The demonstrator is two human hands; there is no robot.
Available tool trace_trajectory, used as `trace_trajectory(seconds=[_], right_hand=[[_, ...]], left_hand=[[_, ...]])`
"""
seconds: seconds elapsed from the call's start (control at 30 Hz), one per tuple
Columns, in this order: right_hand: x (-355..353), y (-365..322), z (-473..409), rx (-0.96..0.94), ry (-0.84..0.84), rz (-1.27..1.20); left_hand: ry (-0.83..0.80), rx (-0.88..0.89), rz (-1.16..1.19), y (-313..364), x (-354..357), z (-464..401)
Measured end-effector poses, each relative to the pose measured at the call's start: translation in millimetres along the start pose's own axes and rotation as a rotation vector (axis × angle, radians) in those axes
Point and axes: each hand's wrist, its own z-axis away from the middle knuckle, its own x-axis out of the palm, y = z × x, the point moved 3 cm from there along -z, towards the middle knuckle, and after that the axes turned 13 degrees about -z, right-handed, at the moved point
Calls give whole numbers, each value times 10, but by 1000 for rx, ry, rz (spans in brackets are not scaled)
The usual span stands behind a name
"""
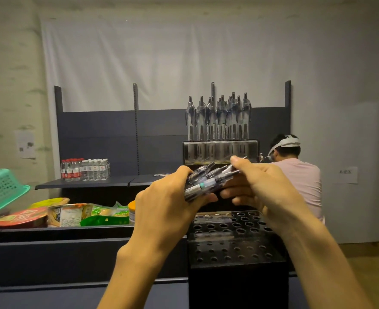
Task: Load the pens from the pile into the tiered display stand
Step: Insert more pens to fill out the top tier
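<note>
My left hand (166, 204) grips a bundle of several clear pens (206, 180), held up in front of the black tiered display stand (235, 250). My right hand (257, 184) pinches the upper end of one pen in that bundle between thumb and fingers. The stand's top tier carries several upright pens (218, 118). Its lower tiers show rows of round holes with nothing in them. My hands hide the stand's middle tier.
A dark shelf unit on the left holds snack packets and a red bowl (21, 217). Water bottles (85, 169) stand on a further shelf. A green basket (1, 190) juts in at far left. Behind the stand on the right sits a person in a pink shirt (300, 175).
</note>
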Motion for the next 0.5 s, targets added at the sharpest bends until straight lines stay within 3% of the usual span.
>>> trace_trajectory(seconds=[0.07,0.27,0.5], right_hand=[[-38,-4,-23,-29,32,0],[78,16,55,-104,-96,83],[78,-8,41,-193,42,-46]], left_hand=[[8,-7,-10,-6,-5,4],[48,-9,-21,6,-9,18],[51,-16,27,-21,-28,16]])
